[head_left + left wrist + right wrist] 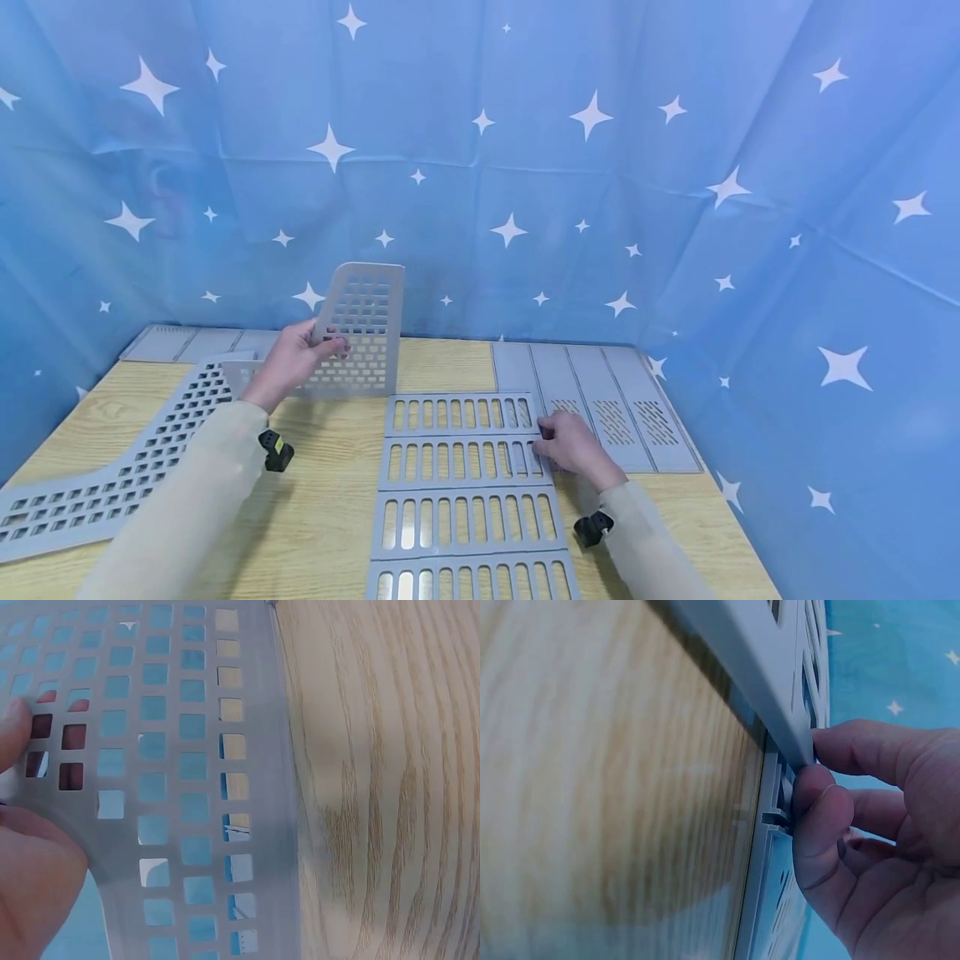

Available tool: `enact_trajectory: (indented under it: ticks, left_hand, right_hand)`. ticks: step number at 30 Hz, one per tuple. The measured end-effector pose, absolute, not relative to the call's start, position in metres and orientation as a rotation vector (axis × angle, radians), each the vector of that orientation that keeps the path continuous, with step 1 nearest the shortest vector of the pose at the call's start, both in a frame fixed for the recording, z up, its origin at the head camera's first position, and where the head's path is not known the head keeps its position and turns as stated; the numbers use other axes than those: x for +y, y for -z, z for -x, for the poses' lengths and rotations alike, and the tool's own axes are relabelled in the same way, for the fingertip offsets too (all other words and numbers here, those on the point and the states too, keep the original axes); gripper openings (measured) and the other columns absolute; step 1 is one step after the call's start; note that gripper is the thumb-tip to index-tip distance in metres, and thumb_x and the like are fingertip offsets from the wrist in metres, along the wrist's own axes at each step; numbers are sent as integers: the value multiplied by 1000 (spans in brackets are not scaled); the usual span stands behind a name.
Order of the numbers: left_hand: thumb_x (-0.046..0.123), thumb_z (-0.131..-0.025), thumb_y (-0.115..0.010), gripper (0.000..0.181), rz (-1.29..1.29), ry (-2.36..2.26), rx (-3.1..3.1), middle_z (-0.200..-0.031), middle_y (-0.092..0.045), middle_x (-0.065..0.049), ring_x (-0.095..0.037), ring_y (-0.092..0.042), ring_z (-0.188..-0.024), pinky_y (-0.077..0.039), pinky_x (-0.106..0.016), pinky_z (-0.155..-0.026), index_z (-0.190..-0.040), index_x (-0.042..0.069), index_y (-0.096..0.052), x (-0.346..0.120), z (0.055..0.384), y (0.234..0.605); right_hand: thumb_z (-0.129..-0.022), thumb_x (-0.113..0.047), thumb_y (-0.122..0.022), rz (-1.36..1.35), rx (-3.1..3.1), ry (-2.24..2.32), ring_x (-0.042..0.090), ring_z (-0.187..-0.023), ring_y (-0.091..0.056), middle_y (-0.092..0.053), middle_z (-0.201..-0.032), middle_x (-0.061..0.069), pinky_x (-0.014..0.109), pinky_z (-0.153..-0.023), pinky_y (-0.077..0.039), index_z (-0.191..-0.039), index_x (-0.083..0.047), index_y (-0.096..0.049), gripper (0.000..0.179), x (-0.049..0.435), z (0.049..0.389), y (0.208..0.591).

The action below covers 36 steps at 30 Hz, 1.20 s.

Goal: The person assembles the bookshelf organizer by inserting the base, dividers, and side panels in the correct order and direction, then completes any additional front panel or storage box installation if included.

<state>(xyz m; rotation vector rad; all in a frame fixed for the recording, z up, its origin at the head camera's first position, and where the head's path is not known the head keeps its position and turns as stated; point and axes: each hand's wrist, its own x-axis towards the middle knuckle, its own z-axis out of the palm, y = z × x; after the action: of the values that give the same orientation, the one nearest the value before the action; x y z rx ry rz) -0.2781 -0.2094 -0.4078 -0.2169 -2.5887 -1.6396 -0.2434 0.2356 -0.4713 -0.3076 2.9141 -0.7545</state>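
Note:
My left hand point(288, 362) grips a grey panel point(394, 333) with rows of small rectangular holes and stands it upright on the table. In the left wrist view, the thumb lies over this panel's face point(262, 787), and fingers show through some of the holes. Flat in front of me lies a grey panel point(465, 433) with rows of long slots. Its right edge is pinched by my right hand point(573, 446). The right wrist view shows thumb and fingertips point(826, 814) on that edge, close over a clip-like notch in a piece below.
A curved grey panel point(30, 548) with small holes lies along the left. Flat panels with slanted vents point(517, 371) lie at the back right, partly behind my right hand. More flat panels point(202, 343) lie at the back left. A blue star-patterned curtain point(450, 208) hangs behind the wooden table point(322, 492).

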Motion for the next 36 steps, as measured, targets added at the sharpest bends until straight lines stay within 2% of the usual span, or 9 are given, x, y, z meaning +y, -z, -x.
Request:
enact_trajectory:
  ticks: [11,14,17,19,21,24,26,30,36]
  left_hand:
    - [23,-104,-65,30,240,1672,-2553,-113,-76,-15,-29,-72,-106,-54,-53,-99,-123,0,-68,-189,280,414]
    - [25,-104,-65,30,247,1599,-2574,-113,-75,-17,-31,-70,-104,-55,-50,-94,-123,1,-68,-184,277,417]
    - [31,-103,-67,38,261,1403,-2658,-114,-72,-19,-33,-68,-100,-55,-48,-85,-128,3,-64,-187,273,417]
    - [36,-101,-69,44,261,1254,-2706,-119,-68,-21,-38,-64,-106,-53,-53,-88,-129,3,-62,-194,269,416]
    - [42,-98,-71,53,229,1145,-2749,-131,-62,-25,-44,-57,-120,-48,-61,-98,-132,2,-60,-206,263,414]
    - [46,-96,-72,61,155,1052,-2750,-146,-49,-31,-53,-39,-138,-31,-71,-111,-133,-2,-59,-228,254,415]
    - [47,-97,-71,65,87,1048,-2746,-150,-41,-35,-56,-34,-139,-29,-73,-111,-134,-3,-57,-241,248,419]
    - [45,-102,-64,63,4,1118,-2737,-148,-38,-39,-57,-36,-134,-33,-73,-106,-136,-7,-53,-258,236,430]
    - [49,-108,-50,65,-65,1223,-2770,-140,-46,-37,-51,-48,-122,-44,-65,-97,-141,-7,-49,-262,231,443]
  right_hand:
    - [-90,-5,-72,331,2912,770,17,-68,-52,-55,-83,8,28,-57,-45,-130,8,-66,43,233,242,469]
    - [-91,-5,-72,343,2917,761,17,-67,-51,-55,-82,7,28,-56,-44,-129,8,-67,41,232,241,468]
    - [-91,-5,-72,352,2920,761,16,-65,-49,-54,-77,5,28,-55,-42,-124,7,-70,35,231,241,469]
    - [-91,-5,-72,345,2914,774,16,-62,-50,-55,-75,4,28,-54,-42,-124,6,-70,35,231,240,469]
    - [-91,-5,-72,329,2901,794,15,-61,-51,-56,-75,3,29,-53,-44,-127,6,-68,38,231,239,468]
    - [-91,-6,-72,309,2884,812,15,-62,-53,-58,-78,3,29,-54,-46,-128,6,-67,40,232,238,466]
    - [-91,-7,-72,303,2871,821,15,-62,-55,-59,-78,3,29,-54,-48,-125,5,-69,36,233,238,464]
    - [-91,-7,-72,261,2847,845,15,-64,-57,-62,-80,3,29,-56,-49,-127,4,-69,37,233,237,462]
    - [-93,-8,-72,211,2803,922,16,-63,-58,-63,-79,2,31,-57,-50,-130,1,-69,38,231,235,464]
